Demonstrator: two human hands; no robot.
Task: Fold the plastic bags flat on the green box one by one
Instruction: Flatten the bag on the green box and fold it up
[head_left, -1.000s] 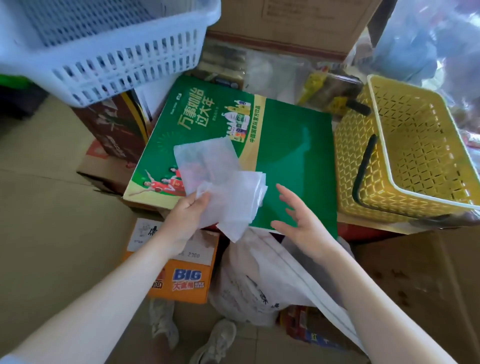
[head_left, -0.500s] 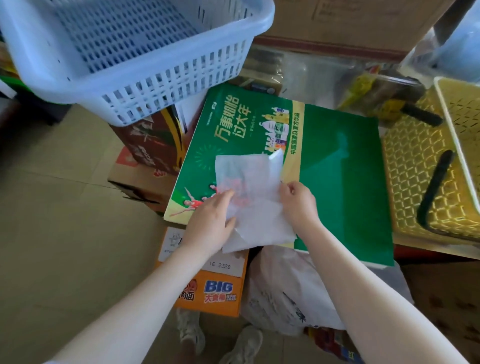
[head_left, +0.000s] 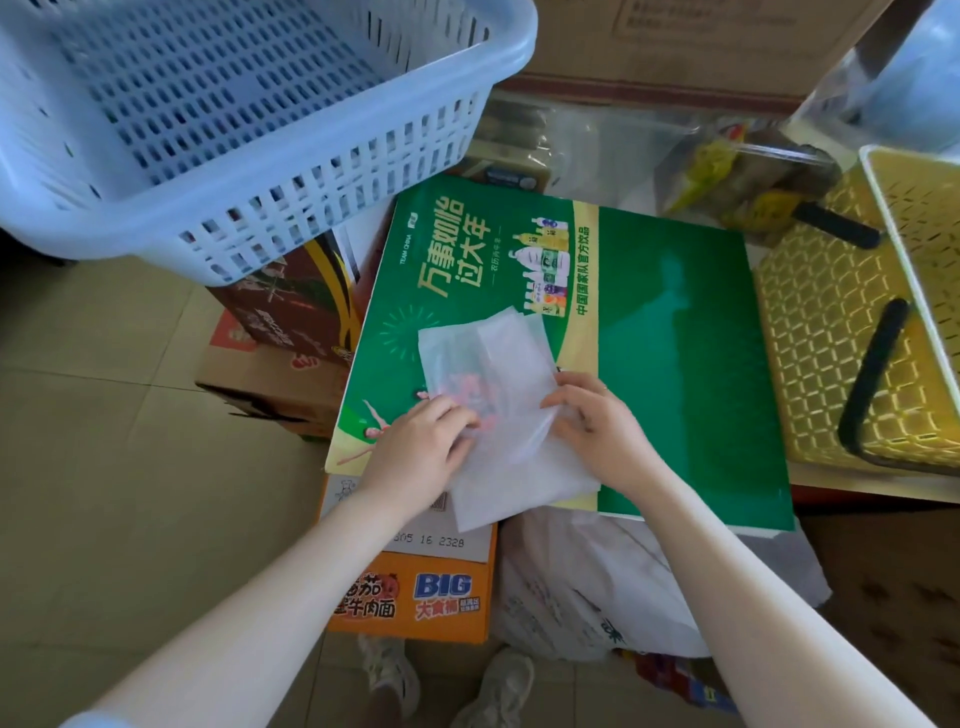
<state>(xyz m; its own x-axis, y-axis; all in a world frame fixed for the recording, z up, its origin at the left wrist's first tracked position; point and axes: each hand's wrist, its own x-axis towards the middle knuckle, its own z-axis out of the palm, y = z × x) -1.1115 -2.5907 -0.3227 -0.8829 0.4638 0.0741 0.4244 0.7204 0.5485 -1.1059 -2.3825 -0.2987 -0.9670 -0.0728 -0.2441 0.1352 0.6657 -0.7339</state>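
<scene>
Green box (head_left: 670, 364) lies flat, long front edge toward the person. Translucent plastic bag (head_left: 493, 395) on its front-left part, near end overhanging the front edge. Left hand (head_left: 421, 447) presses it, fingers apparently flat. Right hand (head_left: 597, 421) pinches its right edge.

A plastic bag (head_left: 498, 395) lies on the box (head_left: 675, 364) — one basket (head_left: 249, 130) at ten o'clock, another basket (head_left: 852, 353) at three.

plastic bag (head_left: 498, 395): translucent white, lying flattened on the near left part of the box, near end overhanging.
green box (head_left: 675, 364): flat, printed lid up.
</scene>
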